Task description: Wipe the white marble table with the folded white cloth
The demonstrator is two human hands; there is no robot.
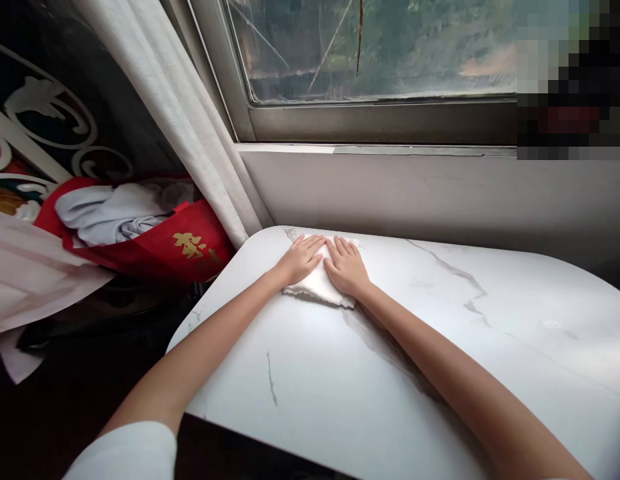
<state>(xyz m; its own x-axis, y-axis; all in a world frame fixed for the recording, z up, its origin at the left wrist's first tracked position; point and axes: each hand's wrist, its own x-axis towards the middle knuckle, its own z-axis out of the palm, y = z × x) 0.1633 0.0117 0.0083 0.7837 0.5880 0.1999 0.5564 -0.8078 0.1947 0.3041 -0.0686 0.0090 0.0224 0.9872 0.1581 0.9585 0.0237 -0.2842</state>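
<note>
A white cloth (319, 285) lies folded on the white, marble-patterned table (440, 333), close to its far edge. My left hand (301, 260) rests flat on the cloth's left part, fingers stretched out and angled to the right. Beside it, my right hand (347, 268) presses flat on the right part, palm down with its fingers extended. The two hands nearly meet at the middle of the cloth. Their palms and much of the cloth's far side are hidden from above.
Behind the table runs a wall with a window (385, 123) above it. A pale curtain (170, 113) hangs at the left. Below that, a red bag (160, 250) filled with light clothes (115, 210) stands against the table's left side. The table's corners are rounded.
</note>
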